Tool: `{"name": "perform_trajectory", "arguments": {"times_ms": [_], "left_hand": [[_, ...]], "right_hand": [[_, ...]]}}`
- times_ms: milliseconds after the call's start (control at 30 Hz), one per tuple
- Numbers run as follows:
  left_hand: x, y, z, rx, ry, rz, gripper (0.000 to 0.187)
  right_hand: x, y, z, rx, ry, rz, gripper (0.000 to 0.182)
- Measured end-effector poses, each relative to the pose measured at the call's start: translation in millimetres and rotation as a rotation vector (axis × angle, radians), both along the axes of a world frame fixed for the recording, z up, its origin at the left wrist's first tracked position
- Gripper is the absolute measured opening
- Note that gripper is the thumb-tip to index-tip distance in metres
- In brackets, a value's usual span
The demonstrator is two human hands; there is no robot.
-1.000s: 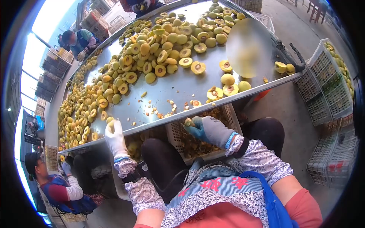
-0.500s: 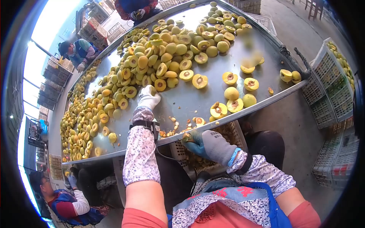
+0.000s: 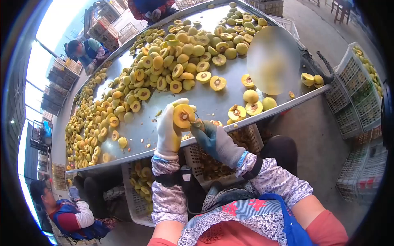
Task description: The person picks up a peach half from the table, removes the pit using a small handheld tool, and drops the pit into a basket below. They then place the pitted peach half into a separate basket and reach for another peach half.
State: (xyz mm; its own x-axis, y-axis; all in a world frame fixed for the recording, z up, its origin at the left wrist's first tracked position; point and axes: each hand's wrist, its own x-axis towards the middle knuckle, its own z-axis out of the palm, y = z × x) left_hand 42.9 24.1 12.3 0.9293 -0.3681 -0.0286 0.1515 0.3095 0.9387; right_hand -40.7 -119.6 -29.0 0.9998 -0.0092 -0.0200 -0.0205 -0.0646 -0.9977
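My left hand (image 3: 167, 130), in a white glove, holds a halved yellow peach (image 3: 183, 115) with its cut face and brown pit toward me, just above the near edge of the metal table (image 3: 197, 100). My right hand (image 3: 213, 139), in a grey and blue glove, grips a small pitting tool (image 3: 196, 121) whose tip touches the peach half at its right side. A large heap of peach halves (image 3: 164, 69) covers the table beyond my hands.
A white crate (image 3: 242, 143) with pits stands under the table edge, another with peach halves (image 3: 139, 188) to its left. Crates of fruit (image 3: 361, 82) stand at the right. Other people work at the far side and lower left. Loose pits lie near the edge.
My left hand reached to the heap, then came back to the table edge holding a peach half. My right hand rose to meet it with the tool.
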Motion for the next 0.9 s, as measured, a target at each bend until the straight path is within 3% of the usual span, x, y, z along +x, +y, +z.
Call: {"name": "perform_trajectory", "arguments": {"times_ms": [300,500,567,600,800,867,900], "left_hand": [[-27,-24,-2,0.209,-0.14,0.171,0.048],[-32,-24,-3,0.292,-0.293,0.21,0.049],[-28,-19,-9,0.292,-0.26,0.158,0.048],[-29,-20,-9,0.292,-0.262,0.157,0.048],[-32,-17,-13,0.293,-0.288,0.168,0.048],[-29,-16,-19,0.343,-0.46,0.226,0.048],[-30,-17,-18,0.344,-0.459,0.226,0.048]], "right_hand": [[3,7,-15,0.011,-0.065,-0.017,0.045],[-4,-1,-2,-0.107,0.066,0.067,0.045],[-6,-1,-3,-0.208,0.006,0.042,0.027],[-6,0,-5,-0.208,0.005,0.04,0.027],[-7,13,-20,0.1,0.049,0.102,0.03],[-7,20,-20,0.445,0.096,0.193,0.031],[-8,18,-18,0.446,0.097,0.194,0.031]]}}
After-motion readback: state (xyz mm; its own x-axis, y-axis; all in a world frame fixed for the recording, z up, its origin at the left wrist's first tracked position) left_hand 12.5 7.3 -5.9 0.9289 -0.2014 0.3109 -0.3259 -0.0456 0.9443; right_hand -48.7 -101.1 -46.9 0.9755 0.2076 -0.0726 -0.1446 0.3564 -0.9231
